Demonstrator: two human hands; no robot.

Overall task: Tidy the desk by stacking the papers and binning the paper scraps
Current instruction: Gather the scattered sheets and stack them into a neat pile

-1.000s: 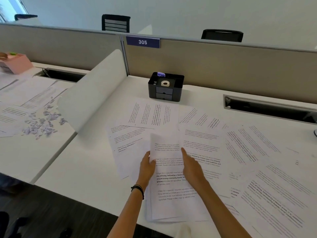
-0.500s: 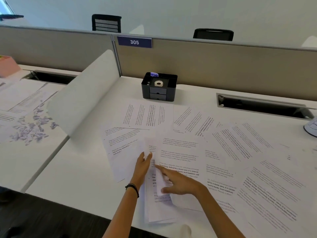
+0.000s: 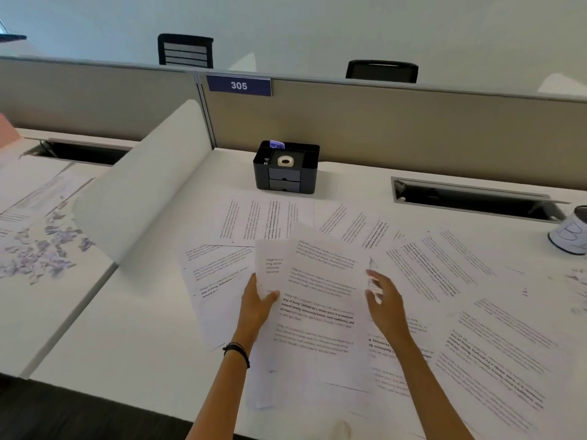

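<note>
Several printed sheets are being gathered into one stack (image 3: 313, 360) at the near edge of the desk (image 3: 136, 328). The top sheet (image 3: 324, 281) is being laid on it slightly askew, with its far end turned to the right.

The left hand (image 3: 258, 304) is being held against the stack's left edge, fingers straight and thumb spread onto the paper; no curl round a sheet is being shown. The right hand (image 3: 382, 301) is being held just beside the top sheet's right edge, fingers apart and gripping nothing, though it is blurred.

For this step to be done well, the sheet is probably best squared between both hands. The left edge is being offered as a stop, against which the right side can be nudged inward, lightly, so that the thin paper is not buckled.

Many loose papers (image 3: 460, 274) are lying fanned and overlapping to the right and behind, not yet collected. The paper scraps (image 3: 41, 252) are lying heaped on the neighbouring desk (image 3: 47, 312) to the left, well apart from the stack. Whether the pale container (image 3: 570, 239) at the right edge is the bin cannot be told.
</note>
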